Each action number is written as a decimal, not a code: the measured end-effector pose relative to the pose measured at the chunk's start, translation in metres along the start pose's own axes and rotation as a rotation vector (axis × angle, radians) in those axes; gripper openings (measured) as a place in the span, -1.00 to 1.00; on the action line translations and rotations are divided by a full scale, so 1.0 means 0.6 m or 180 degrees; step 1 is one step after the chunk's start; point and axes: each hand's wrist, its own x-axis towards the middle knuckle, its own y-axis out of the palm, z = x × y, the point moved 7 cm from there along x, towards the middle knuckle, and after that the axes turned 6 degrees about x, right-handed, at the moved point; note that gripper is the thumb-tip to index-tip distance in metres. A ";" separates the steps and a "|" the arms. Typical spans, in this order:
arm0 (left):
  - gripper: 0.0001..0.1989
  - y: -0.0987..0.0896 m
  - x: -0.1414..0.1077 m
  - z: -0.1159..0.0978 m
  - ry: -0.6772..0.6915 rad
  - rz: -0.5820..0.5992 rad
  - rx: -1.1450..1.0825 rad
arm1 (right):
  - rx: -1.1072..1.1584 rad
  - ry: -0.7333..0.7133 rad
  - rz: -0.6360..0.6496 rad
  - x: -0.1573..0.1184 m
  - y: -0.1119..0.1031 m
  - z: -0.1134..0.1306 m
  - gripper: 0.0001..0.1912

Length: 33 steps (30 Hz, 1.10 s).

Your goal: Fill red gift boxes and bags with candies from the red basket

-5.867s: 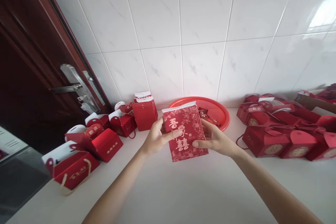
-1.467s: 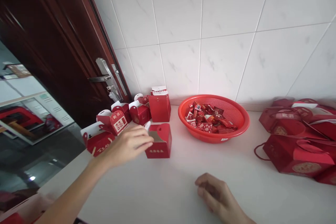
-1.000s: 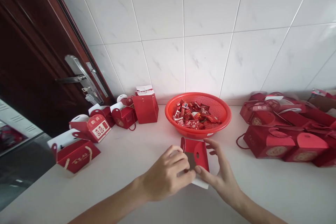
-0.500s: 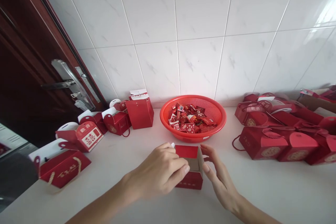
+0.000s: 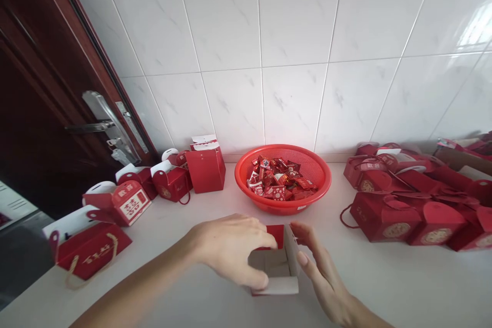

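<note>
A small open red cardboard box (image 5: 274, 261) with a grey-white inside stands before me on the white counter, and nothing shows in the part of its inside that I can see. Over its left side is my left hand (image 5: 236, 248), thumb and fingers spread apart, the thumb at the front edge. My right hand (image 5: 325, 271) is along the box's right wall, with fingers apart and fingertips by the far right corner. The left hand covers the left part of the box. Just behind it sits a red plastic basket (image 5: 322, 192) of red-wrapped candies (image 5: 279, 192).
At left, several red gift boxes (image 5: 132, 205) line the counter, including a rope-handled one (image 5: 98, 251) and a taller box (image 5: 207, 169). Many closed red boxes (image 5: 390, 218) crowd the right. Behind are a tiled wall (image 5: 292, 102) and a dark door (image 5: 42, 92).
My left hand has spread its fingers from a closed pose. The box's front panel now shows its white inner face rather than its red outside. The view has shifted slightly.
</note>
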 end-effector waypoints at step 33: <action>-0.30 0.055 -0.006 0.101 -0.0766 -0.0326 -0.1598 | 0.0175 0.0083 -0.0223 -0.004 0.005 0.017 -0.59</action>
